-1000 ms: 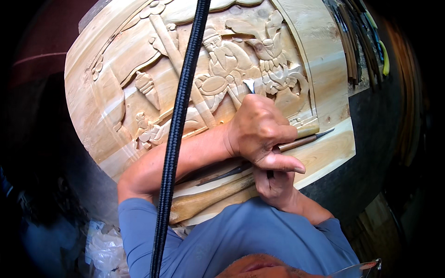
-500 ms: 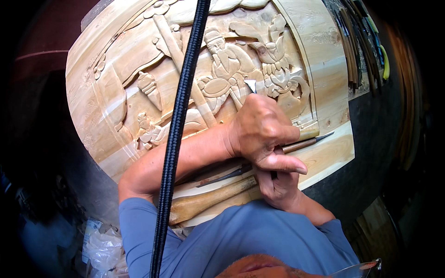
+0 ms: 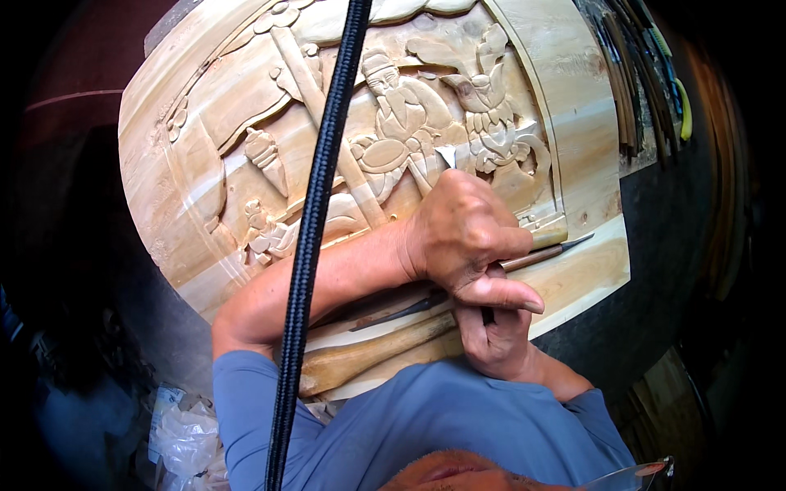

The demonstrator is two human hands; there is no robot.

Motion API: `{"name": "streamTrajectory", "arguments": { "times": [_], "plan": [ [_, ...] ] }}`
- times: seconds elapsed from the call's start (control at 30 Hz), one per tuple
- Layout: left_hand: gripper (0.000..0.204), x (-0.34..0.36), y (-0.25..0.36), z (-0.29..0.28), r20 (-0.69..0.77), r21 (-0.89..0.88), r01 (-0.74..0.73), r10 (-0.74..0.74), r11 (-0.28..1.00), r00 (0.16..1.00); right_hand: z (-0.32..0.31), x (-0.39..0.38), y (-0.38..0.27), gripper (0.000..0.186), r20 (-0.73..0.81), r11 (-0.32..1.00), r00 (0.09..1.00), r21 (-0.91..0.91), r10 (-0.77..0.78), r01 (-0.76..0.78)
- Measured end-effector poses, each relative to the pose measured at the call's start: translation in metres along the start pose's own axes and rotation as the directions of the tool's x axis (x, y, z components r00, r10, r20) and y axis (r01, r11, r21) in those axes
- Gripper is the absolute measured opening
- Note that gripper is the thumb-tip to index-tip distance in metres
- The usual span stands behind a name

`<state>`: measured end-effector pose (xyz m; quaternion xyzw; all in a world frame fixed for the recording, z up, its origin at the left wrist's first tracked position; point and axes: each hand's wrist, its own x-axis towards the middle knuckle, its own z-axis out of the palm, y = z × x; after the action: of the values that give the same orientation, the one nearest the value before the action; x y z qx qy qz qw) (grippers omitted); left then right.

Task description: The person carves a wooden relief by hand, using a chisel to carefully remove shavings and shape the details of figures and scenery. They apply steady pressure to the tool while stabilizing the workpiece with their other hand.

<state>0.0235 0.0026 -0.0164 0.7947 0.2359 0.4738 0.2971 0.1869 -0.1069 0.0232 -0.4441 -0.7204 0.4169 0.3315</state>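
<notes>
A pale wooden panel [image 3: 577, 114] carved in relief with a bearded figure and a bird lies before me. My left hand [image 3: 468, 237] is closed around a chisel, its arm crossing from the left over the panel's near part. The chisel's bright, flared blade [image 3: 447, 155] shows beyond my knuckles, against the carving between the figure and the bird. Below it, my right hand [image 3: 501, 340] is closed too, up against the left thumb, seemingly around the chisel's rear end. The fingers hide most of the tool.
Beside my hands lie a dark-pointed tool with a brown handle [image 3: 544, 255], a dark chisel [image 3: 401, 312] and a thick wooden mallet [image 3: 372, 353]. Several long tools [image 3: 630, 90] are lined up at the far right. A black braided cable [image 3: 314, 204] hangs across the view. Plastic bags [image 3: 187, 438] sit lower left.
The whole view has shifted a few pixels to the right. Against the carving, the blade has drawn back very slightly toward me; both hands keep their grip.
</notes>
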Motion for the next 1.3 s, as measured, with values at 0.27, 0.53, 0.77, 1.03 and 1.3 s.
{"name": "streamTrajectory", "arguments": {
  "times": [0.27, 0.53, 0.77, 1.03, 1.3],
  "plan": [
    [0.071, 0.001, -0.002, -0.004, 0.027, 0.038, 0.026, -0.027, 0.999, 0.999, 0.009, 0.002, 0.011, 0.031, -0.026, 1.0, 1.0, -0.018, -0.016, 0.016],
    [0.066, 0.003, -0.004, -0.002, 0.024, 0.008, -0.029, 0.029, 1.0, 0.999, -0.002, 0.002, 0.006, 0.024, 0.025, 0.988, 0.994, 0.107, 0.109, -0.112],
    [0.069, -0.003, 0.0, 0.01, -0.053, -0.065, -0.075, 0.072, 0.995, 0.996, -0.02, 0.004, -0.016, 0.041, 0.109, 0.979, 0.973, -0.002, 0.204, -0.205],
    [0.066, -0.001, 0.003, 0.004, 0.019, -0.043, -0.042, 0.043, 0.998, 0.999, -0.01, 0.001, -0.012, 0.032, 0.018, 0.994, 0.994, 0.043, 0.104, -0.105],
    [0.067, -0.005, 0.001, 0.006, 0.016, -0.002, -0.024, 0.025, 1.0, 1.0, 0.003, -0.005, 0.002, 0.036, -0.02, 1.0, 1.0, 0.012, 0.012, -0.011]
  ]
}}
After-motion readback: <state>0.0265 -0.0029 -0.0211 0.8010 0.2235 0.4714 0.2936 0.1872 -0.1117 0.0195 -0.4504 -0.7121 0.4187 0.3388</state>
